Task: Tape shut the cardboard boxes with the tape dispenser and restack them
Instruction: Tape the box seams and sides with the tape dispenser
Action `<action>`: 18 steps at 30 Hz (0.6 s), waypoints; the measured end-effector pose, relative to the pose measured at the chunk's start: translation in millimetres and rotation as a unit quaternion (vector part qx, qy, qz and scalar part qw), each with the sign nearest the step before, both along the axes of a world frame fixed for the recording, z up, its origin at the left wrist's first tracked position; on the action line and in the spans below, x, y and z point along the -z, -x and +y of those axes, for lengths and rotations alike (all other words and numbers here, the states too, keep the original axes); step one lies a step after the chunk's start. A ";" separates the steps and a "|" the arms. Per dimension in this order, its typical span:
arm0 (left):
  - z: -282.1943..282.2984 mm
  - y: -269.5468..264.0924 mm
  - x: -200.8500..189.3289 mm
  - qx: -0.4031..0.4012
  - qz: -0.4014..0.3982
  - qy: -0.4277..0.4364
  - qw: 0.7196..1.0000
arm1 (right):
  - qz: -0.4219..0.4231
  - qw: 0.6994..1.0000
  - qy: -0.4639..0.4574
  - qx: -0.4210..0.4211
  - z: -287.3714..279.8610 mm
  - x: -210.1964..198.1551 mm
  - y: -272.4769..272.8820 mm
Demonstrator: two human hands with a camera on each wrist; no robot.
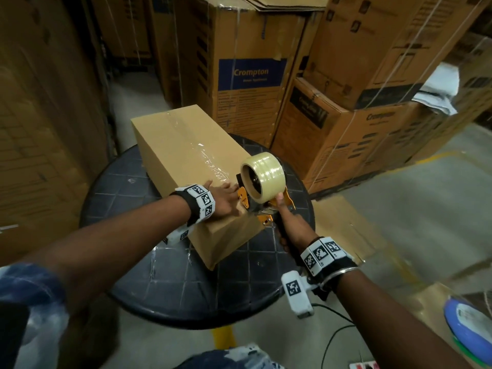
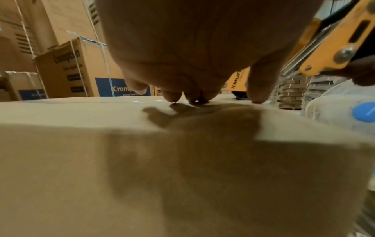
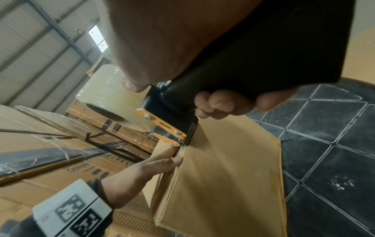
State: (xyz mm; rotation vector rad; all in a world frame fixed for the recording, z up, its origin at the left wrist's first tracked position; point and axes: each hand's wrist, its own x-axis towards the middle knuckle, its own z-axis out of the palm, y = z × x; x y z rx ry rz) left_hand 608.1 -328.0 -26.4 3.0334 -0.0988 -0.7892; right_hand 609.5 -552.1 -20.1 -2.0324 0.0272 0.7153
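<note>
Left hand (image 1: pixel 223 202) flat, fingers straight, pressing box (image 1: pixel 183 166) top on desk (image 1: pixel 127 193). Right hand (image 1: pixel 290 225) grips tape dispenser (image 1: pixel 262 186) handle at the box's near end.

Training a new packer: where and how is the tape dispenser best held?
By the black handle of the tape dispenser, from the near end behind the tape roll, as the right hand grips it: that leaves the blade end free at the cardboard box.
</note>
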 end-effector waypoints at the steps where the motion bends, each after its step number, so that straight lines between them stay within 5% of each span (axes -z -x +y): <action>1: -0.2 1.3 -1.2 -0.001 0.005 -0.010 1.000 | -0.002 1.000 -0.001 -0.001 -0.2 0.6 -0.2; 18: -7.6 -23.4 15.6 -0.015 -0.075 -0.066 0.995 | -0.016 0.998 0.028 -0.045 0.4 -3.0 -30.1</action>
